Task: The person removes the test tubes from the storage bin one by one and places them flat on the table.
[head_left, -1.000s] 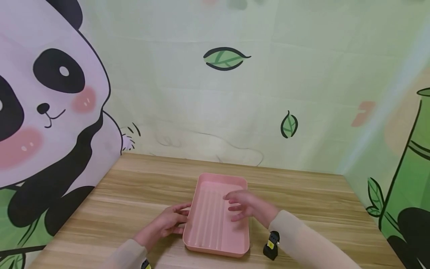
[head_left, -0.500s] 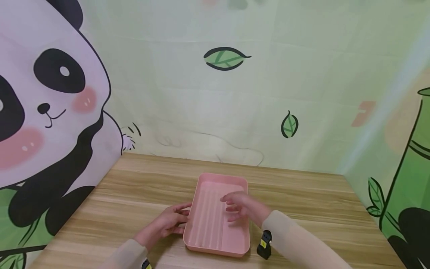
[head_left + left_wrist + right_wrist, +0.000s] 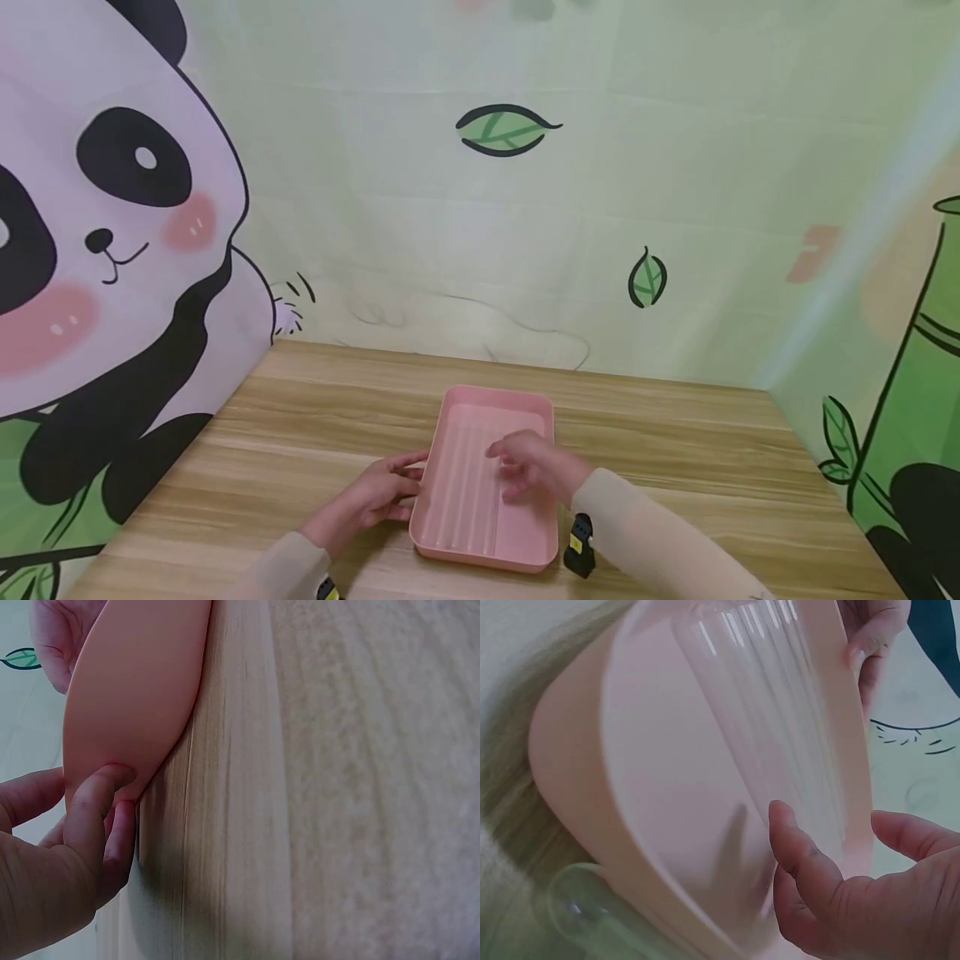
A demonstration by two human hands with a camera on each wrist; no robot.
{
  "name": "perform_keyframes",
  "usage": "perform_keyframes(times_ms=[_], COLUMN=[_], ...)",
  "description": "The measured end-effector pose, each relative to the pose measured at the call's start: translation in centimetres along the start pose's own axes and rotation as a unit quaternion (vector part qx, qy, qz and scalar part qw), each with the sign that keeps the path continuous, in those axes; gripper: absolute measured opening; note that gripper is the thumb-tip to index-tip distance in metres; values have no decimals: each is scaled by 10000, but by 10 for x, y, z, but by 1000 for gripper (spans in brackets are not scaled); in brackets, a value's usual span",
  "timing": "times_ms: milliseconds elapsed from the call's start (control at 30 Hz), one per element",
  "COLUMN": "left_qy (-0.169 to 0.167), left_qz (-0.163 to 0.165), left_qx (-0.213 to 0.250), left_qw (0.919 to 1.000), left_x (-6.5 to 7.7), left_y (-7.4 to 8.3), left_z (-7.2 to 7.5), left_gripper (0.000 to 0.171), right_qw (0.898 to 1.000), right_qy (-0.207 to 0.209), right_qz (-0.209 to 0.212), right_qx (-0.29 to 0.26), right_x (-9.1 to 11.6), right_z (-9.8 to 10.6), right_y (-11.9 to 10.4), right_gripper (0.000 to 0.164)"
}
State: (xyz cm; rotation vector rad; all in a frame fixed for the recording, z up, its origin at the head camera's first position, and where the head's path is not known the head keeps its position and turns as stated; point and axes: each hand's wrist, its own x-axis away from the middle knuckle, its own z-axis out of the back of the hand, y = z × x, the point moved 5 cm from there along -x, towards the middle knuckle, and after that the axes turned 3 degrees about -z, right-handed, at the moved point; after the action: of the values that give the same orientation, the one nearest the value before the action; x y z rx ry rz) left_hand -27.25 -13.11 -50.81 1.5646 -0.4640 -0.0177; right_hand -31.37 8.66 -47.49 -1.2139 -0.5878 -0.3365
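Observation:
A pink rectangular tray [image 3: 525,533] lies on the wooden table. Several clear tubes [image 3: 772,712] with rounded ends lie side by side along its left half, seen best in the right wrist view. My left hand [image 3: 384,493] is at the tray's left side; in the left wrist view its fingertips [image 3: 120,776] touch the outer wall. Over the tray's right half is my right hand [image 3: 528,462], fingers loosely bent and holding nothing. In the right wrist view its thumb and fingers stand apart, above the tubes.
Another clear tube [image 3: 592,907] lies outside the tray's wall, low in the right wrist view. Wood-grain tabletop [image 3: 675,442] surrounds the tray. Behind the table hangs a pale green backdrop [image 3: 420,208] with a panda and leaves printed on it.
My right hand has shifted a little left and slightly down over the tray, its fingers drawing in somewhat. My left hand and the tray stay in place.

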Motion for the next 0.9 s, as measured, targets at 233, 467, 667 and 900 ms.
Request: perform_keyframes(times_ms=[233, 467, 667, 900], left_qy=[-39, 55, 32, 70], left_qz=[-26, -15, -68, -45], left_qx=[-12, -28, -38, -35], left_qw=[10000, 10000, 10000, 10000], left_x=[-1, 0, 0, 0], left_y=[-1, -1, 1, 0], left_z=[-1, 0, 0, -1], left_gripper=[65, 65, 66, 66], right_qw=[9998, 9993, 9988, 9975], right_qy=[23, 145, 254, 447], right_qz=[155, 287, 351, 417], right_qx=[97, 194, 226, 342], right_x=[4, 2, -2, -4], right_z=[-3, -9, -12, -13], right_y=[7, 7, 8, 7], right_gripper=[69, 66, 62, 65])
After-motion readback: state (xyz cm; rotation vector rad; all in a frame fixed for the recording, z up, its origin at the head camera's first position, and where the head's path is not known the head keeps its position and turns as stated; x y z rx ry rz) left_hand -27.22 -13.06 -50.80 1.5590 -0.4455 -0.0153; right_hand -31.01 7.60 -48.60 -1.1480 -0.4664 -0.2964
